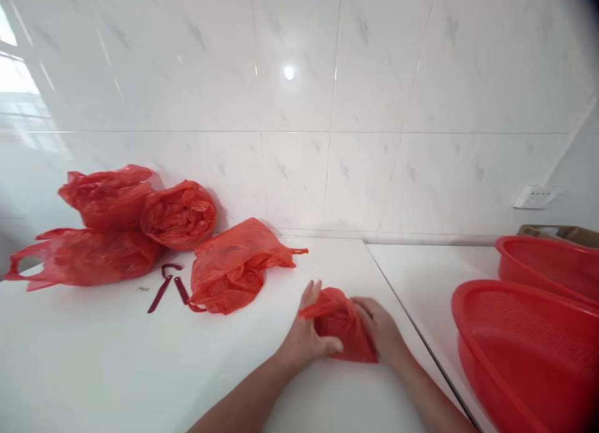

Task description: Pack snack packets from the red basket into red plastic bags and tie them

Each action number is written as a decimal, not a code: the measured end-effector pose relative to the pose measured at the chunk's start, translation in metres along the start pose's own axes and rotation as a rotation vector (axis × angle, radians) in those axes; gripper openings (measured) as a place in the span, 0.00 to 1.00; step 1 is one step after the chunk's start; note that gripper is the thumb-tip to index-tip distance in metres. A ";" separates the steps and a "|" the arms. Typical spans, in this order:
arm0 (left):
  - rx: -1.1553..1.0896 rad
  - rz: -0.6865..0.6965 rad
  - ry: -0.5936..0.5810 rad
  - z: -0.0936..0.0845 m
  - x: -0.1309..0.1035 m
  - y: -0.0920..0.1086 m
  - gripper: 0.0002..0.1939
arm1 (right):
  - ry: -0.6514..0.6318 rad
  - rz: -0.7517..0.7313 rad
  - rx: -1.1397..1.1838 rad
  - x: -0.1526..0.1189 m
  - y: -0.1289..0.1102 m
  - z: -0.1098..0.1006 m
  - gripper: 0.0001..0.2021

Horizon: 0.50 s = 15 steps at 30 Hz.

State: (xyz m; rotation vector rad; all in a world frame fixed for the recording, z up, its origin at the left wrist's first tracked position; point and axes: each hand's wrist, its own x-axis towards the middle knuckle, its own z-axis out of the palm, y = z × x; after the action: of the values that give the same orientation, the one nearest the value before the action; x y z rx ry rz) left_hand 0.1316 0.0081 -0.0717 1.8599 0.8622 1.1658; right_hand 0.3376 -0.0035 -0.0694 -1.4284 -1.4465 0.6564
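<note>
Between my hands, low on the white table [224, 364], is a red plastic bag [344, 333], crumpled and gathered at the top. My left hand [306, 336] wraps its left side, thumb across the front and fingers up behind. On the right side my right hand [380, 327] grips the bag, its fingertips partly hidden behind the plastic. Another red plastic bag [238, 264] lies bunched just to the left, with a thin twisted handle sticking out. What is inside the bags cannot be made out.
Several bundled red bags [105, 252] are piled at the back left by the tiled wall. Dark red strips [160, 294] lie before them. Red plastic baskets [477, 289] stand on the right, past a gap between tables, near a cardboard box [561, 233].
</note>
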 end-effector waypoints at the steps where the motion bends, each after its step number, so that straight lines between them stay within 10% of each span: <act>1: 0.049 -0.011 -0.051 0.003 -0.001 -0.001 0.58 | -0.093 -0.046 0.000 -0.005 -0.006 0.007 0.14; 5: 0.206 -0.119 -0.125 0.003 -0.007 0.003 0.36 | -0.311 -0.087 0.042 -0.017 -0.016 0.019 0.14; 9: 0.360 -0.086 -0.105 -0.017 -0.026 0.015 0.09 | -0.220 0.041 0.124 -0.010 -0.005 0.010 0.21; 15: 0.403 -0.284 -0.057 -0.115 -0.083 0.022 0.14 | -0.204 0.088 -0.058 -0.008 -0.003 0.012 0.14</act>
State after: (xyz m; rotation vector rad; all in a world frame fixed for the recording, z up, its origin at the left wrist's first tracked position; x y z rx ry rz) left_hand -0.0003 -0.0437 -0.0528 1.9873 1.3554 0.8000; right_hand 0.3244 -0.0083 -0.0734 -1.5123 -1.5775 0.8411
